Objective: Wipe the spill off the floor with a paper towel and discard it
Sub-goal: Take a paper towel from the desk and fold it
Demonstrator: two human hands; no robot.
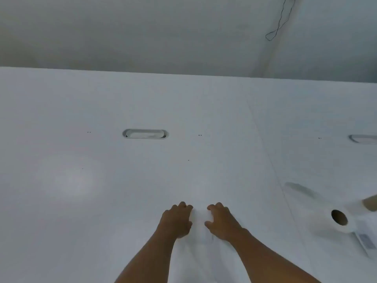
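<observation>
A white paper towel sheet (199,237) lies flat on the white table (102,180), running from between my hands toward the bottom edge of the view. My left hand (177,220) presses on its left edge with curled fingers. My right hand (221,221) grips its right edge, thumb and fingers pinched on the paper. A paper towel roll (334,219) lies on its side at the right, its dark core facing me. No spill and no floor near me are in view.
An oval cable slot (145,134) sits in the table's middle, and a second cable slot (364,138) at the right edge. A small labelled device (365,240) lies by the roll. Beyond the table's far edge hangs a thin black cable (279,23).
</observation>
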